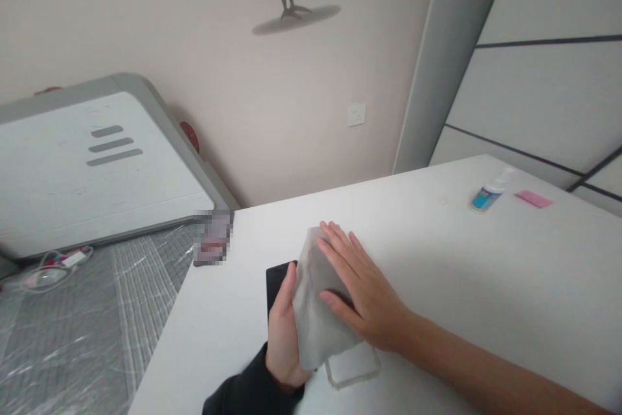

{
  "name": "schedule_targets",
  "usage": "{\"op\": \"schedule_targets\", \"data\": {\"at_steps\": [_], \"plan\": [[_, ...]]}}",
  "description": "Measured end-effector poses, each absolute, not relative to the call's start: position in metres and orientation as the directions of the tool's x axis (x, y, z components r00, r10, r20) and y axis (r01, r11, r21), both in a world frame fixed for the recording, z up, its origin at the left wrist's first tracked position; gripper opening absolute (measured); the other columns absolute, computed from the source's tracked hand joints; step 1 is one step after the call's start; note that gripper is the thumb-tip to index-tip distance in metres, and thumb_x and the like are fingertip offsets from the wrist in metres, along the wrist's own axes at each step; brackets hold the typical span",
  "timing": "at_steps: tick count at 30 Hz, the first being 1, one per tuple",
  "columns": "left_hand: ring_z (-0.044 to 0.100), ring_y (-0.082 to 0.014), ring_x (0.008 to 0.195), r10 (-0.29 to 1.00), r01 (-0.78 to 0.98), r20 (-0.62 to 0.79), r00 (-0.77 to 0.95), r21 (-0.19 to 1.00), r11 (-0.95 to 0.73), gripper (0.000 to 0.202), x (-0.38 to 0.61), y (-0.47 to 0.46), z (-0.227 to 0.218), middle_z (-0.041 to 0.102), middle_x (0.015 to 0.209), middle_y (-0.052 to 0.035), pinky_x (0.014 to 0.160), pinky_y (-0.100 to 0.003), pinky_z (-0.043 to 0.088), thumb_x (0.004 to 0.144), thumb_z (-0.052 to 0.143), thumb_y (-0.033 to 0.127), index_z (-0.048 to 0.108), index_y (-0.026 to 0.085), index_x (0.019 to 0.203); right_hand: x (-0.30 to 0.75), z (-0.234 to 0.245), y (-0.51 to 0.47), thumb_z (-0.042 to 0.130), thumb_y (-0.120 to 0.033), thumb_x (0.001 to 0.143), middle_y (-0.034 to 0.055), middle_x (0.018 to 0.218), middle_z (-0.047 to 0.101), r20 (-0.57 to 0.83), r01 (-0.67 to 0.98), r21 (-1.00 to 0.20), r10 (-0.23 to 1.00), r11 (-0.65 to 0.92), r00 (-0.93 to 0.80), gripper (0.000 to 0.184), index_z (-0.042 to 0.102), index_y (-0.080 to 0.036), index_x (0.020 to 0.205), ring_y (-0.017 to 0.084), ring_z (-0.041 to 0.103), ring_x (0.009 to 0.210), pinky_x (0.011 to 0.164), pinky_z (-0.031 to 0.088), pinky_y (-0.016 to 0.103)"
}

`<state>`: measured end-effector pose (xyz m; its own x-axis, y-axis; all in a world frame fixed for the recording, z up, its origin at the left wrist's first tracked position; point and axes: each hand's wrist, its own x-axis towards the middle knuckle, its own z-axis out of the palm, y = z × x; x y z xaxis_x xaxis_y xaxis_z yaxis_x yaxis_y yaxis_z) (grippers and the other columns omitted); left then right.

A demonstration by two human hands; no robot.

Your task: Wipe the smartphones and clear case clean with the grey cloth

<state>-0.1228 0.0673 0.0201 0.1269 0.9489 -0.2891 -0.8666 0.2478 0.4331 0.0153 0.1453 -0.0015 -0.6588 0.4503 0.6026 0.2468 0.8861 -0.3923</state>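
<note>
My left hand [286, 344] is curled round the left side of a grey cloth [315, 318], its thumb pointing up along the edge. The cloth lies over something flat that is hidden underneath. My right hand [357, 289] rests on top of the cloth with its fingers stretched out flat. Behind my left thumb a black flat slab [275, 283] shows partly; whether I hold it or it lies on the table, I cannot tell. Below the cloth, a clear phone case [353, 368] lies on the table, partly covered.
On the white table [451, 298], a small spray bottle [487, 197] with a blue label and a pink flat piece [533, 199] sit at the far right. A blurred-out item [212, 238] lies at the left corner. A bed [121, 311] in plastic stands left.
</note>
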Motion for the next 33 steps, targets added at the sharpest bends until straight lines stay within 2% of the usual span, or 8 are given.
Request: {"op": "schedule_targets", "data": {"at_steps": [5,9,14,18,22,24,30,33], "plan": [[0.065,-0.0332,0.123,0.944,-0.866,-0.296,0.147,0.423,0.268,0.041,-0.124,0.066,0.019,0.078,0.116,-0.012,0.11,-0.043,0.045,0.097,0.057,0.046,0.077,0.016,0.116,0.017,-0.002,0.151,0.051,-0.03,0.102,0.0213,0.158,0.044,0.669,0.284,-0.431,0.514,0.857,-0.537,0.052,0.037,-0.019,0.151,0.034,0.031,0.153,0.118,0.035,0.066],[0.067,-0.0342,0.119,0.936,-0.871,-0.313,0.162,0.4,0.284,0.036,-0.121,0.065,0.021,0.08,0.109,-0.0114,0.109,-0.042,0.046,0.088,0.071,0.046,0.081,0.015,0.103,0.018,0.0,0.155,0.054,-0.027,0.101,0.0194,0.15,0.05,0.727,0.302,-0.455,0.545,0.838,-0.417,0.039,0.046,-0.022,0.139,0.033,0.045,0.143,0.112,0.045,0.06],[0.067,-0.0347,0.118,0.94,-0.874,-0.298,0.163,0.398,0.278,0.038,-0.117,0.066,0.028,0.077,0.114,-0.0133,0.107,-0.043,0.047,0.086,0.073,0.045,0.079,0.013,0.105,0.018,0.004,0.152,0.057,-0.02,0.099,0.012,0.115,0.064,0.807,0.287,-0.379,0.466,0.88,-0.364,0.023,0.057,-0.024,0.121,0.027,0.065,0.107,0.089,0.059,0.044],[0.068,-0.0327,0.114,0.94,-0.881,-0.303,0.156,0.387,0.271,0.039,-0.118,0.067,0.028,0.077,0.114,-0.0134,0.104,-0.041,0.05,0.092,0.065,0.044,0.077,0.012,0.112,0.017,0.004,0.149,0.054,-0.024,0.101,0.0104,0.104,0.066,0.807,0.25,-0.324,0.404,0.912,-0.431,0.014,0.06,-0.022,0.114,0.025,0.065,0.096,0.082,0.058,0.04],[0.07,-0.0305,0.109,0.932,-0.891,-0.337,0.136,0.369,0.263,0.039,-0.121,0.066,0.024,0.078,0.107,-0.0124,0.099,-0.04,0.052,0.094,0.063,0.044,0.076,0.012,0.113,0.017,0.004,0.149,0.052,-0.044,0.103,0.0125,0.108,0.068,0.802,0.218,-0.302,0.371,0.928,-0.469,0.03,0.06,-0.019,0.118,0.026,0.066,0.1,0.087,0.057,0.041],[0.07,-0.0302,0.108,0.928,-0.893,-0.349,0.128,0.366,0.261,0.039,-0.122,0.066,0.024,0.078,0.105,-0.0123,0.098,-0.039,0.052,0.095,0.062,0.044,0.076,0.012,0.113,0.017,0.004,0.15,0.049,-0.048,0.104,0.0126,0.107,0.069,0.796,0.211,-0.297,0.364,0.931,-0.484,0.035,0.062,-0.018,0.116,0.026,0.066,0.099,0.086,0.057,0.041],[0.068,-0.0293,0.111,0.925,-0.893,-0.358,0.128,0.364,0.264,0.04,-0.119,0.068,0.028,0.076,0.11,-0.0119,0.1,-0.038,0.051,0.096,0.058,0.044,0.075,0.012,0.112,0.016,0.005,0.152,0.049,-0.034,0.105,0.0116,0.103,0.072,0.786,0.237,-0.33,0.405,0.914,-0.467,0.024,0.067,-0.018,0.103,0.024,0.067,0.095,0.084,0.057,0.041],[0.067,-0.0285,0.114,0.936,-0.895,-0.328,0.128,0.368,0.252,0.046,-0.118,0.069,0.024,0.075,0.115,-0.0121,0.103,-0.037,0.049,0.097,0.054,0.048,0.072,0.012,0.119,0.016,0.005,0.152,0.049,-0.027,0.105,0.0119,0.108,0.072,0.787,0.247,-0.324,0.405,0.913,-0.465,0.02,0.067,-0.018,0.109,0.024,0.066,0.101,0.091,0.057,0.042]]}}
